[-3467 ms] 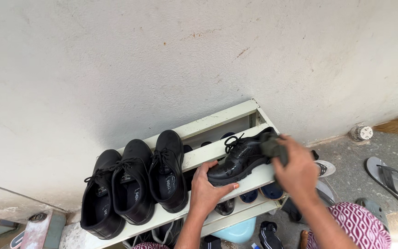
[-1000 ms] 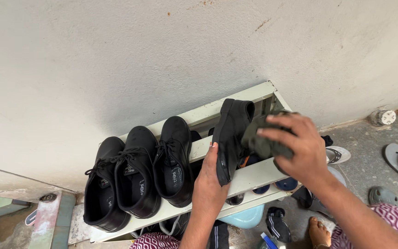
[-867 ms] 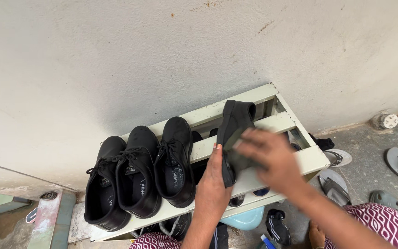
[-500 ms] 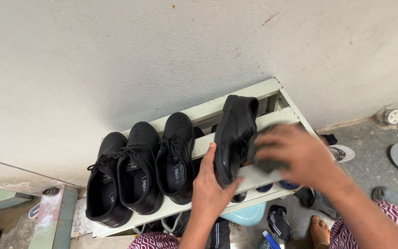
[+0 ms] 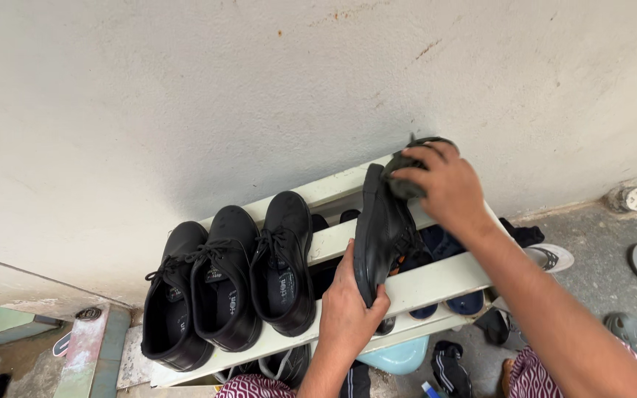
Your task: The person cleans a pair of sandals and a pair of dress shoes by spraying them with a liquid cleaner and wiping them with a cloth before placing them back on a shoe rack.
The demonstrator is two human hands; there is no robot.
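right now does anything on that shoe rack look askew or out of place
One black shoe is tipped on its side, propped by the left hand, while three others sit flat on the rack. The right hand presses a dark cloth on it.

Left hand [image 5: 348, 313]: grips toe end of black shoe [image 5: 381, 228], tipped on its side on rack [image 5: 436, 276].
Right hand [image 5: 444, 188]: presses dark cloth [image 5: 403, 173] against the shoe's heel.
Beside: three black shoes [image 5: 234, 280] upright in a row on the rack.

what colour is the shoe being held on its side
Black, the shoe, clearest in the head view.
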